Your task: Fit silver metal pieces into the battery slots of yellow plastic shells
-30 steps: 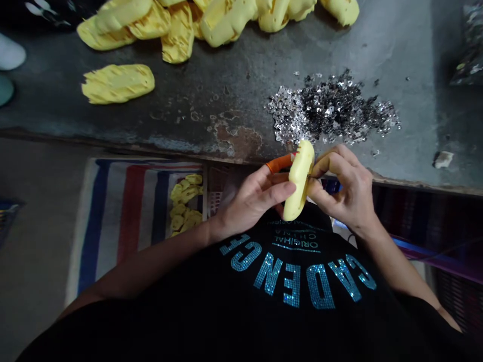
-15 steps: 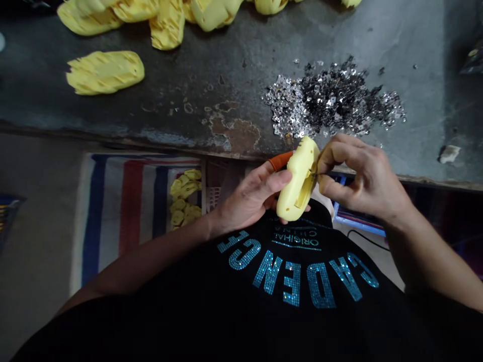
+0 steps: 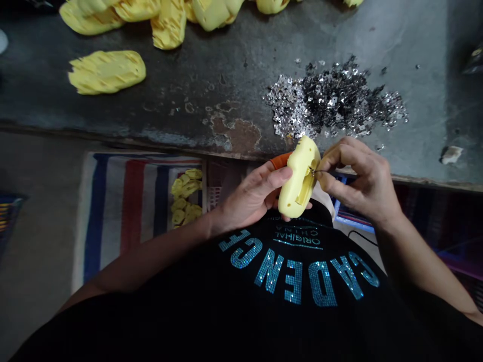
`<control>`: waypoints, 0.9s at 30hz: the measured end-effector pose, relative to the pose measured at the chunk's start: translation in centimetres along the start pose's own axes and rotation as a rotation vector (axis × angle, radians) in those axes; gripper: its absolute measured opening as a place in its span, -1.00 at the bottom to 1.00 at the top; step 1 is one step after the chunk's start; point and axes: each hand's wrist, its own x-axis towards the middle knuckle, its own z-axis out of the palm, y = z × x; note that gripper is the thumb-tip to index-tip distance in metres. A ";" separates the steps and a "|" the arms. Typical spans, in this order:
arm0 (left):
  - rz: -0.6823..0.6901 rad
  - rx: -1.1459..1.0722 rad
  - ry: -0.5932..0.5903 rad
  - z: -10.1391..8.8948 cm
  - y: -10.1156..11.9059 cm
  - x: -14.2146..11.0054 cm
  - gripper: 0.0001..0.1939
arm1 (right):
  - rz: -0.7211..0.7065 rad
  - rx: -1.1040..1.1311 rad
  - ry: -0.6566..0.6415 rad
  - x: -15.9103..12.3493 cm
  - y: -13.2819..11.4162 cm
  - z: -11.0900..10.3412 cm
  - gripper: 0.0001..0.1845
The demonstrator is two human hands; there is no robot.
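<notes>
My left hand (image 3: 256, 188) is closed around a yellow plastic shell (image 3: 296, 178), thumb on its near side, with an orange cover on one finger. The shell is held tilted just off the table's front edge, its long recessed opening turned to the right. At that opening my right hand (image 3: 356, 173) pinches a small thin metal piece (image 3: 316, 171) between thumb and forefinger. One end of the piece reaches into the recess; its exact shape is too small to make out. Beyond the hands a heap of small shiny metal plates (image 3: 335, 100) lies on the table.
Several more yellow shells (image 3: 169, 22) are piled at the back of the worn grey table (image 3: 222, 60), and a single one (image 3: 107, 72) lies at left. Below the edge, yellow pieces (image 3: 186, 196) sit beside a striped sheet (image 3: 132, 201). A whitish lump (image 3: 451, 154) lies at right.
My right fingers have drawn back slightly from the shell's opening, so more of the thin metal piece shows. The left hand keeps its hold on the shell.
</notes>
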 end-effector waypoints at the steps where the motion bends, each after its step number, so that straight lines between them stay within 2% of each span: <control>1: 0.000 -0.003 -0.003 0.0 0.0 0.0 -0.20 | 0.002 0.002 0.006 -0.1 0.0 0.1 -0.84; 5: 0.000 -0.001 -0.032 -0.1 -0.2 0.1 -0.16 | -0.007 0.005 0.000 -0.1 -0.3 0.2 -0.85; 11: 0.006 0.010 -0.080 -0.2 -0.4 0.1 -0.19 | 0.000 0.002 -0.001 0.1 -0.6 0.0 -0.84; 18: -0.001 0.020 -0.039 0.1 -0.3 -0.1 -0.16 | 0.044 -0.029 -0.101 0.6 -1.1 -0.6 -0.83; 27: -0.020 -0.029 -0.074 0.4 0.0 0.0 -0.09 | 0.030 0.002 -0.115 1.0 -1.0 -1.3 -0.85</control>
